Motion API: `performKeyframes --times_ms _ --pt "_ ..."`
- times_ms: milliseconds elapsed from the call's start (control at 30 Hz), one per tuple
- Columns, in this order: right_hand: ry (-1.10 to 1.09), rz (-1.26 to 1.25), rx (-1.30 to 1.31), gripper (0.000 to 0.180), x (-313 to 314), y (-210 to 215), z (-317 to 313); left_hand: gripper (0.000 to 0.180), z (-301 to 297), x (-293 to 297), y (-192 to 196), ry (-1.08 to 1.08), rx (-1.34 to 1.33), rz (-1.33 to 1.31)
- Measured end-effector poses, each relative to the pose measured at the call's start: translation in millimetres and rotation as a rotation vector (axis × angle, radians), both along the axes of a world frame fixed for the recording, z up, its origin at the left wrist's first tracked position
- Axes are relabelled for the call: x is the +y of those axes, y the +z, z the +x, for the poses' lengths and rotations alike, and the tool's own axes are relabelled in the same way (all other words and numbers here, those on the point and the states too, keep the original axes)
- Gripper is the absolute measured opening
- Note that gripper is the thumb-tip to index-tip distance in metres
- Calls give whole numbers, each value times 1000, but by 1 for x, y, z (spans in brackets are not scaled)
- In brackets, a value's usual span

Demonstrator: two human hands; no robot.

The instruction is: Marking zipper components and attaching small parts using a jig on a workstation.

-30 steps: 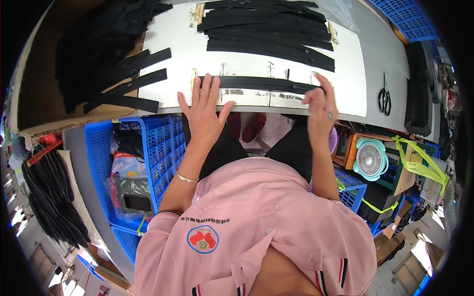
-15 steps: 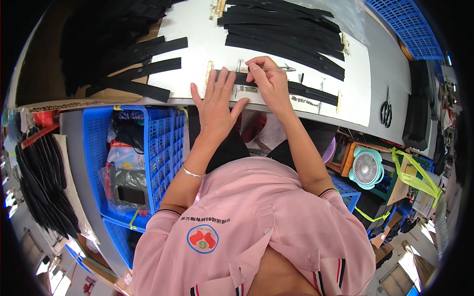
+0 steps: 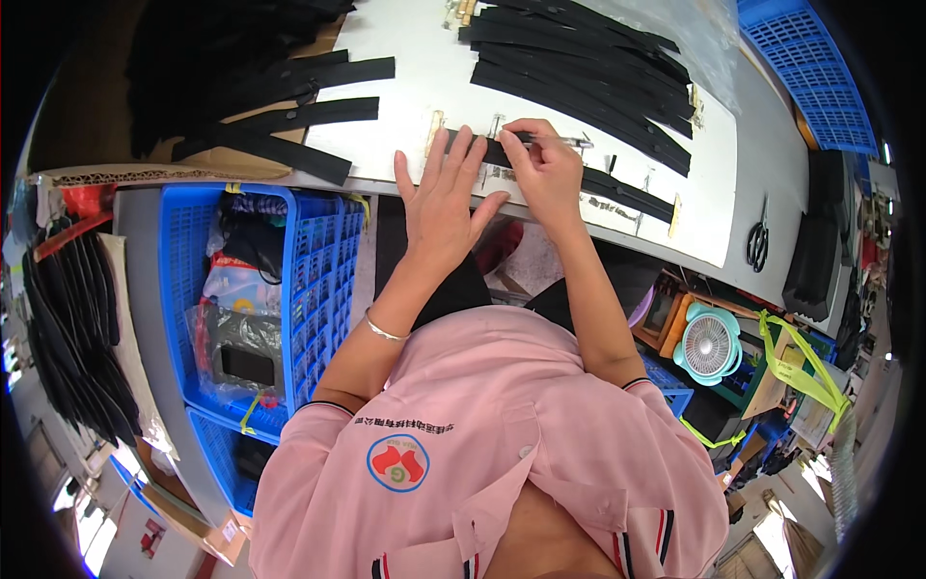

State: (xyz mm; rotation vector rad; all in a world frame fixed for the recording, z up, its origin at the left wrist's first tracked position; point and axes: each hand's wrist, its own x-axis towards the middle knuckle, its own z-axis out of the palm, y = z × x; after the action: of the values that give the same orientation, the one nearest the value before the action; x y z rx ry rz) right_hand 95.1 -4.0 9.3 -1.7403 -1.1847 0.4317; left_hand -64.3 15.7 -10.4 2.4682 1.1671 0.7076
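Note:
A long black strip (image 3: 617, 187) lies along the near edge of a white work board (image 3: 415, 68). My left hand (image 3: 441, 198) presses flat on the strip's left end with fingers spread. Just to its right, my right hand (image 3: 542, 169) holds a slim silver pen (image 3: 564, 142) with its tip pointing right over the strip. Small metal and wooden guides stick up from the board around the strip.
A stack of black strips (image 3: 579, 53) lies farther back on the board, and loose strips (image 3: 289, 121) lie on cardboard at the left. Scissors (image 3: 758, 236) rest at the right. Blue crates (image 3: 260, 289) stand under the table at left, a small fan (image 3: 711, 344) at right.
My right hand moved left from the strip's right end to beside my left hand and now holds a pen. My left hand stayed pressed on the strip.

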Motion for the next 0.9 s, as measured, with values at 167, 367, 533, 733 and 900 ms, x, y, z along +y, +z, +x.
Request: performKeyframes --times_ms 167,367,533,733,900 --pt "26 129 189 16 -1 7 -2 68 0 -1 1 -2 -17 -6" --pt "13 -79 223 16 -2 -4 7 69 0 0 -1 -2 -27 11" --pt "48 -40 278 13 -1 -4 4 69 -1 -1 -2 2 -17 13" --pt "71 -33 220 12 -1 -10 7 70 -1 -1 -2 2 -13 21" --pt "78 -33 189 10 -1 -5 4 70 0 -1 -2 -3 -5 16"
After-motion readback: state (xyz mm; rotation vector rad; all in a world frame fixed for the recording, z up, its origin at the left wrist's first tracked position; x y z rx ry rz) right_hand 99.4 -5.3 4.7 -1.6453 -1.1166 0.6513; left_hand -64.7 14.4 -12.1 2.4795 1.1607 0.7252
